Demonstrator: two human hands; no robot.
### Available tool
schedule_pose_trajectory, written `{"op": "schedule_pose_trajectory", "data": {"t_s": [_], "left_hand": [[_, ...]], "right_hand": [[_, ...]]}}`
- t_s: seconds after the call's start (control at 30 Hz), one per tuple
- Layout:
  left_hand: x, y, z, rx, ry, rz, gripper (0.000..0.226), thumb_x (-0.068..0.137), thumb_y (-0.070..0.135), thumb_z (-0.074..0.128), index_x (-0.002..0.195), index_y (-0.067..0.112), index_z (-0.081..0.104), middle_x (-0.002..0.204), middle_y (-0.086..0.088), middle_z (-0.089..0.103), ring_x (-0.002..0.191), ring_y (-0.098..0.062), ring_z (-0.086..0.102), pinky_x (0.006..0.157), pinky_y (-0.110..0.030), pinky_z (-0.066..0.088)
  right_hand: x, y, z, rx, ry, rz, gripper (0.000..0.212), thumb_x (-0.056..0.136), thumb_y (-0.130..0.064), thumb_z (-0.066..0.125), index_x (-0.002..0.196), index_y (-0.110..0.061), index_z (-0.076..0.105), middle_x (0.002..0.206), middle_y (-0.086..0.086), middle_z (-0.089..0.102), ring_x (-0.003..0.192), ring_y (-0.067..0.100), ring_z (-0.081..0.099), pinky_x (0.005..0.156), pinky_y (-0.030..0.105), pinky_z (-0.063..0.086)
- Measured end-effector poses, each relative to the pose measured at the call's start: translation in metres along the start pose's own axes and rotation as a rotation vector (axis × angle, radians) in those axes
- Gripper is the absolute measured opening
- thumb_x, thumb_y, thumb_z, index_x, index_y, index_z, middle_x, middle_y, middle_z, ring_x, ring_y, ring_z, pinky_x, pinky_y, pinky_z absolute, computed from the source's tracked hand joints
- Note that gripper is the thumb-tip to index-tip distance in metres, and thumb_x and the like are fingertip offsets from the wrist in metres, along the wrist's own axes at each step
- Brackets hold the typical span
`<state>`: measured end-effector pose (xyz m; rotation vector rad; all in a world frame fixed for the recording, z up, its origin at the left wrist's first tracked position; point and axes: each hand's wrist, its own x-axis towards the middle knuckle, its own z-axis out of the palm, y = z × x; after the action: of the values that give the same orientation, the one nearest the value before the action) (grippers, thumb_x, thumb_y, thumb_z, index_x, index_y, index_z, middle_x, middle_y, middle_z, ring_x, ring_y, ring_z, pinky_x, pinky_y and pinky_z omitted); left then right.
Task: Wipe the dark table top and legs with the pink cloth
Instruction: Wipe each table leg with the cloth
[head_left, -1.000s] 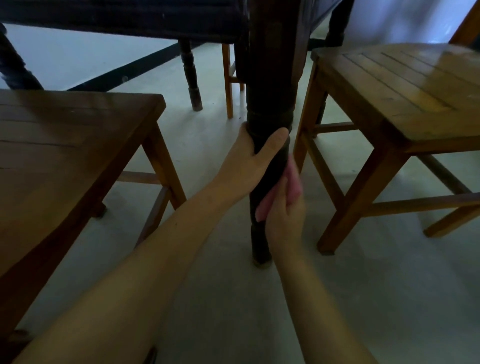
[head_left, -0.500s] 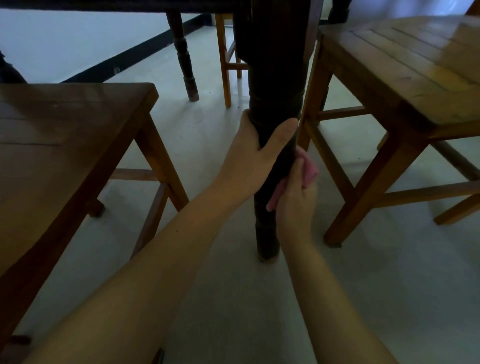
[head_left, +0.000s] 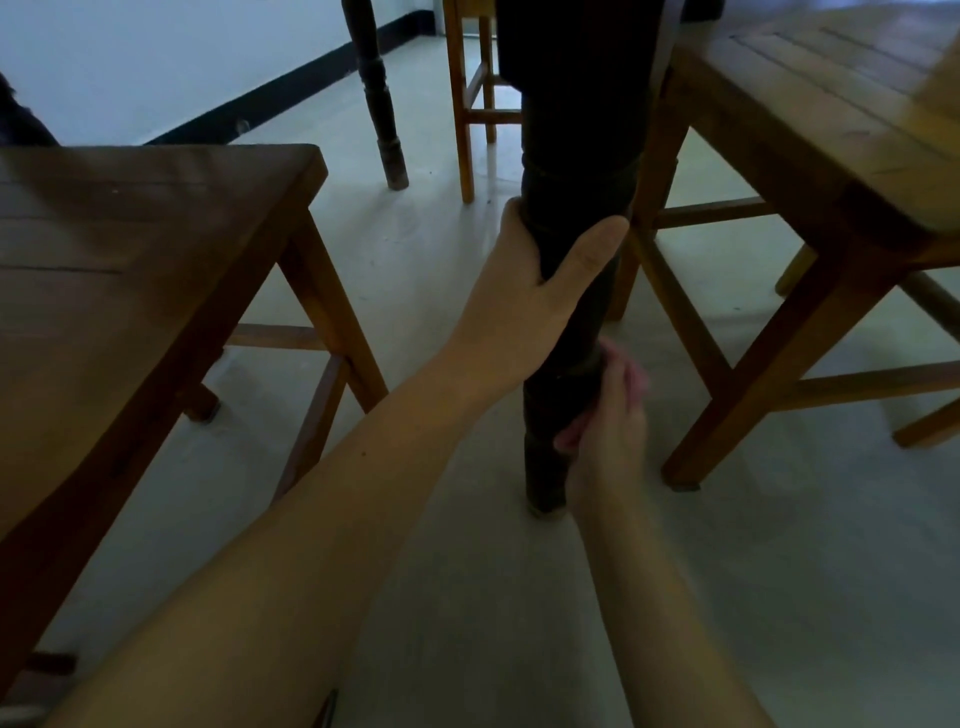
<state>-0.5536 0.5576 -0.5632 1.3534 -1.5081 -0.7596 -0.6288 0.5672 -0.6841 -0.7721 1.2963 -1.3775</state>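
A dark turned table leg (head_left: 571, 156) stands upright in the middle of the view, its foot on the pale floor. My left hand (head_left: 535, 296) grips the leg about halfway up, thumb across the front. Lower down, my right hand (head_left: 605, 421) holds the pink cloth (head_left: 631, 376) against the right side of the leg near its foot. Only pink edges of the cloth show above and below the fingers. The table top is out of view overhead.
A brown wooden stool (head_left: 156, 249) stands close on the left, another wooden stool (head_left: 810, 119) close on the right. A second dark table leg (head_left: 382, 114) and a light wooden stool leg (head_left: 462, 104) stand behind. A white wall with black skirting runs at the back left.
My right hand has slid the pink cloth down the leg toward its foot. My left hand keeps its grip at the same height. The camera has tilted down.
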Motion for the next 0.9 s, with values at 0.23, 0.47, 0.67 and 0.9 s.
{"op": "schedule_pose_trajectory", "data": {"t_s": [0.23, 0.47, 0.67, 0.9], "left_hand": [[-0.001, 0.0, -0.006, -0.031, -0.064, 0.008, 0.056, 0.09, 0.038, 0.046, 0.138, 0.016, 0.027, 0.105, 0.021, 0.04, 0.09, 0.013, 0.041, 0.066, 0.006, 0.035], [0.0, 0.0, -0.008, -0.056, -0.095, 0.003, 0.052, 0.091, 0.04, 0.046, 0.134, 0.018, 0.029, 0.093, 0.027, 0.041, 0.078, 0.016, 0.045, 0.064, 0.003, 0.039], [-0.001, 0.004, -0.01, -0.103, -0.133, -0.031, 0.054, 0.089, 0.041, 0.048, 0.135, 0.021, 0.028, 0.1, 0.024, 0.045, 0.087, 0.01, 0.048, 0.071, -0.002, 0.044], [-0.002, 0.007, -0.018, -0.275, -0.151, -0.099, 0.066, 0.083, 0.062, 0.039, 0.137, 0.024, 0.032, 0.133, 0.006, 0.046, 0.117, -0.005, 0.044, 0.094, -0.02, 0.04]], "right_hand": [[0.002, 0.038, -0.017, -0.195, -0.003, -0.03, 0.023, 0.093, -0.047, 0.04, 0.112, -0.048, 0.053, 0.116, 0.01, 0.062, 0.092, 0.024, 0.057, 0.079, 0.039, 0.052], [-0.015, -0.029, 0.003, -0.054, -0.023, -0.152, 0.026, 0.101, -0.031, 0.033, 0.12, -0.037, 0.049, 0.104, -0.003, 0.061, 0.074, 0.004, 0.058, 0.056, 0.016, 0.047], [-0.021, -0.061, 0.015, -0.012, -0.157, -0.496, 0.038, 0.096, -0.038, 0.036, 0.133, -0.032, 0.039, 0.131, -0.009, 0.052, 0.121, 0.001, 0.05, 0.103, 0.031, 0.044], [-0.025, -0.007, -0.004, -0.2, -0.094, -0.237, 0.034, 0.094, -0.054, 0.031, 0.127, -0.061, 0.036, 0.136, 0.002, 0.049, 0.115, 0.014, 0.048, 0.094, 0.032, 0.042]]}}
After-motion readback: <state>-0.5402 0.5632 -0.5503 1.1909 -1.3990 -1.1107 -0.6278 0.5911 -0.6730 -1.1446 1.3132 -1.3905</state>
